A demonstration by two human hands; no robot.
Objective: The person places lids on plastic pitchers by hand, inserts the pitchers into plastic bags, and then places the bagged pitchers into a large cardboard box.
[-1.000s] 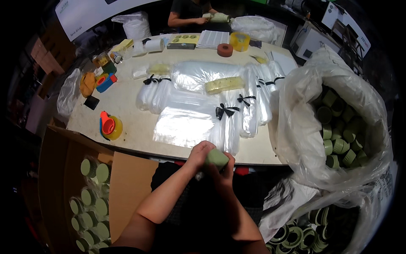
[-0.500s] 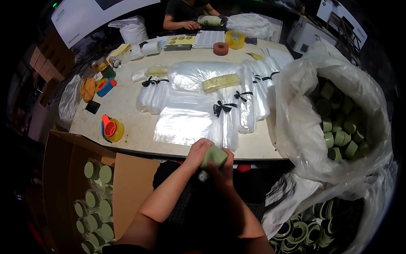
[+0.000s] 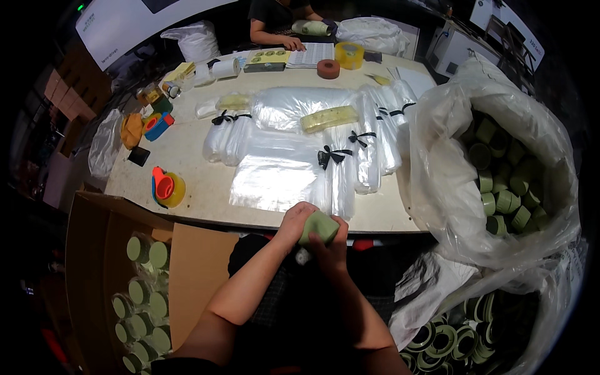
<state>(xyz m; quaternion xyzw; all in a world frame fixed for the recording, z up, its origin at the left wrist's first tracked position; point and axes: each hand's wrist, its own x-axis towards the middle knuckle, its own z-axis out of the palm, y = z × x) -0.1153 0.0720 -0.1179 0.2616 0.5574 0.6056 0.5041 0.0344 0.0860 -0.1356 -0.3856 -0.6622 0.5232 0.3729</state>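
A smooth, pale green plastic piece (image 3: 320,226), shaped like a cup or cap, is held between both my hands in front of the table's near edge. My left hand (image 3: 296,222) is closed round its left side. On the right, my right hand (image 3: 331,249) grips it with the thumb pressed on the near face. A flat stack of clear plastic bags (image 3: 275,181) lies on the table just beyond my hands. Beside the stack are bundles of clear bags (image 3: 339,187) tied with black ribbon.
At lower left stands an open cardboard box (image 3: 203,275) holding wrapped green pieces (image 3: 160,255). A large plastic sack (image 3: 431,150) of green pieces stands at right, above a bag of green rings (image 3: 444,340). Tape dispensers (image 3: 170,189) sit on the table's left. Across it works another person (image 3: 269,34).
Both my hands keep hold of the green piece with almost the same grip. Across the table, the other person's hand has moved right onto the printed sheet. The view has shifted slightly.
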